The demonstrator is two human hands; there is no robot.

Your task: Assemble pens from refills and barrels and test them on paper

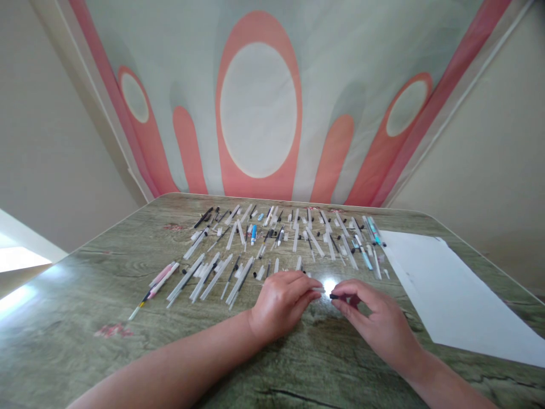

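My left hand (281, 300) is closed in a pinch on a translucent pen tube (318, 289), whose end pokes out past the fingertips. Facing it, my right hand (377, 318) pinches a small black pen piece (334, 296) between thumb and fingers. A narrow gap separates the two pieces, above a bright glare spot on the table. Most of the tube is hidden by my left fingers. Just beyond my hands lie rows of pen parts: clear tubes (217, 276), dark refills (230, 277) and small black plugs and clear caps (260, 272).
The wood-patterned table (264, 369) carries a large white paper sheet (451, 289) at the right. Pink-and-white pen parts (164, 275) lie at the left, a blue pen piece (254, 234) mid-row, turquoise pens (373, 230) near the paper. A patterned wall covering (191, 45) rises behind.
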